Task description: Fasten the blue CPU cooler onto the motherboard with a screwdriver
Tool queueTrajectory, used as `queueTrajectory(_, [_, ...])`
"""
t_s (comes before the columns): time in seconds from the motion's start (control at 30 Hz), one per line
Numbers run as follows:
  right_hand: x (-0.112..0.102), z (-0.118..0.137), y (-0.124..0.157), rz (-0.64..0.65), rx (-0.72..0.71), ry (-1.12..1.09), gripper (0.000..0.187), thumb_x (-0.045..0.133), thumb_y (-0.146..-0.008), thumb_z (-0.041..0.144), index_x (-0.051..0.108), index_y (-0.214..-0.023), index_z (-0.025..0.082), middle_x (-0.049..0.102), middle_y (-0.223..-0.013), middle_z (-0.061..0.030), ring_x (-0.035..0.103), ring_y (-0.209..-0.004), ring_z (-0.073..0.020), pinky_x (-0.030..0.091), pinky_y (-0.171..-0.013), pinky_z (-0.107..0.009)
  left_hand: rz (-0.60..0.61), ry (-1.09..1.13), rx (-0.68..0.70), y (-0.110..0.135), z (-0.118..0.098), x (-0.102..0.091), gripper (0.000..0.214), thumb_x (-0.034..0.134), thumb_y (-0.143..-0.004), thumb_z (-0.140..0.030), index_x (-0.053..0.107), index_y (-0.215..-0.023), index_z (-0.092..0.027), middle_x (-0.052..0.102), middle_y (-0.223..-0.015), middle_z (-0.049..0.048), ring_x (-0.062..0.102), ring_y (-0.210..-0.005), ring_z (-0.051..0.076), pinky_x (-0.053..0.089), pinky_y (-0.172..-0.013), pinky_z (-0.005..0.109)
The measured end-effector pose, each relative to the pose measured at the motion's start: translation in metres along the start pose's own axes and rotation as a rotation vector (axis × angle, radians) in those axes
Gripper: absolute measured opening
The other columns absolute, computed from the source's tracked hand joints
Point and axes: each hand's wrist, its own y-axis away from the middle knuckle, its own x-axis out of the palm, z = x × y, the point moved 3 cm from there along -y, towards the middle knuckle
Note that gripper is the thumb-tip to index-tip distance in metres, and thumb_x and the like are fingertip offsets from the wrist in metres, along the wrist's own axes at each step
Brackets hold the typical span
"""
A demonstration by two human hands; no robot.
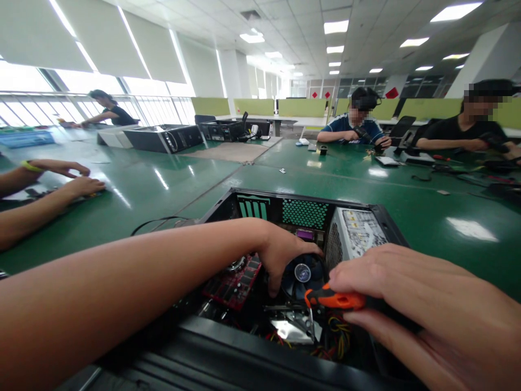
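Observation:
An open black computer case [228,336] lies in front of me. My left hand [280,250] reaches down into it, with thumb and fingers around the rim of a round dark cooling fan [302,273]. To the left of the fan is a red circuit board [236,282]. My right hand [391,288] grips an orange and black screwdriver [337,297] beside the fan. A thin metal shaft points down below its handle; what the tip touches is unclear. Yellow, red and black wires [337,336] and a shiny metal piece [295,328] lie near it.
The power supply [362,231] fills the case's right rear corner. Another person's hands [77,182] work on the green table [211,179] at left. Further away sit a dark computer case [163,138] and several people, one in a blue shirt [350,130].

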Motion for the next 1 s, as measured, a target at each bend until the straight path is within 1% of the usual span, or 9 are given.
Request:
queueTrajectory(0.17, [0.002, -0.008, 0.0, 0.005, 0.007, -0.002, 0.026, 0.079, -0.108, 0.048, 0.087, -0.129, 0.035, 0.089, -0.104, -0.0036, 0.088, -0.109, -0.0344, 0.074, -0.089, -0.041, 0.003, 0.004, -0.005, 0.0, 0.0, -0.001, 0.147, 0.103, -0.05, -0.025, 0.035, -0.179, -0.016, 0.059, -0.177, 0.0253, 0.061, -0.163, 0.044, 0.05, -0.136, 0.051])
queueTrajectory(0.33, [0.002, -0.014, 0.0, 0.014, 0.023, -0.001, 0.026, 0.079, -0.107, 0.047, 0.088, -0.128, 0.035, 0.089, -0.104, -0.0036, 0.088, -0.109, -0.0346, 0.074, -0.089, -0.042, 0.006, 0.0, -0.007, 0.0, 0.0, -0.002, 0.144, 0.101, -0.049, -0.024, 0.037, -0.178, -0.017, 0.061, -0.176, 0.0241, 0.063, -0.161, 0.044, 0.051, -0.134, 0.05])
queueTrajectory(0.53, [-0.001, -0.019, 0.001, 0.019, 0.038, 0.002, 0.025, 0.08, -0.107, 0.047, 0.088, -0.128, 0.036, 0.09, -0.104, -0.0036, 0.089, -0.108, -0.0349, 0.074, -0.089, -0.042, 0.001, 0.011, -0.01, 0.0, 0.0, -0.002, 0.148, 0.101, -0.047, -0.023, 0.037, -0.179, -0.017, 0.065, -0.173, 0.0227, 0.063, -0.16, 0.047, 0.052, -0.133, 0.054])
queueTrajectory(0.67, [-0.002, -0.02, 0.002, 0.02, 0.044, 0.001, 0.026, 0.08, -0.107, 0.046, 0.088, -0.129, 0.036, 0.09, -0.104, -0.0036, 0.089, -0.109, -0.0351, 0.075, -0.09, -0.043, -0.003, 0.007, -0.006, 0.0, -0.002, -0.001, 0.145, 0.102, -0.047, -0.023, 0.04, -0.178, -0.016, 0.063, -0.174, 0.0234, 0.064, -0.159, 0.046, 0.053, -0.133, 0.052])
queueTrajectory(0.8, [-0.006, -0.019, 0.005, 0.022, 0.053, -0.004, 0.026, 0.08, -0.106, 0.046, 0.088, -0.129, 0.036, 0.09, -0.105, -0.0036, 0.089, -0.109, -0.0354, 0.075, -0.09, -0.043, -0.024, 0.025, 0.014, 0.0, -0.007, -0.001, 0.139, 0.102, -0.046, -0.02, 0.046, -0.173, -0.013, 0.066, -0.17, 0.0244, 0.067, -0.155, 0.046, 0.054, -0.132, 0.051])
queueTrajectory(0.93, [-0.015, -0.015, 0.006, 0.017, 0.06, -0.003, 0.026, 0.08, -0.106, 0.045, 0.088, -0.129, 0.036, 0.091, -0.105, -0.0036, 0.089, -0.109, -0.0356, 0.075, -0.09, -0.044, -0.025, 0.026, 0.044, 0.002, -0.01, -0.001, 0.138, 0.101, -0.048, -0.022, 0.044, -0.173, -0.01, 0.066, -0.17, 0.0252, 0.065, -0.157, 0.045, 0.051, -0.134, 0.051])
queueTrajectory(1.0, [-0.017, -0.014, 0.005, 0.012, 0.06, 0.0, 0.026, 0.08, -0.106, 0.045, 0.088, -0.13, 0.036, 0.091, -0.106, -0.0036, 0.089, -0.11, -0.0358, 0.075, -0.09, -0.044, -0.023, 0.026, 0.046, 0.003, -0.01, -0.001, 0.139, 0.101, -0.049, -0.024, 0.043, -0.174, -0.012, 0.066, -0.17, 0.0242, 0.066, -0.157, 0.044, 0.051, -0.134, 0.051])
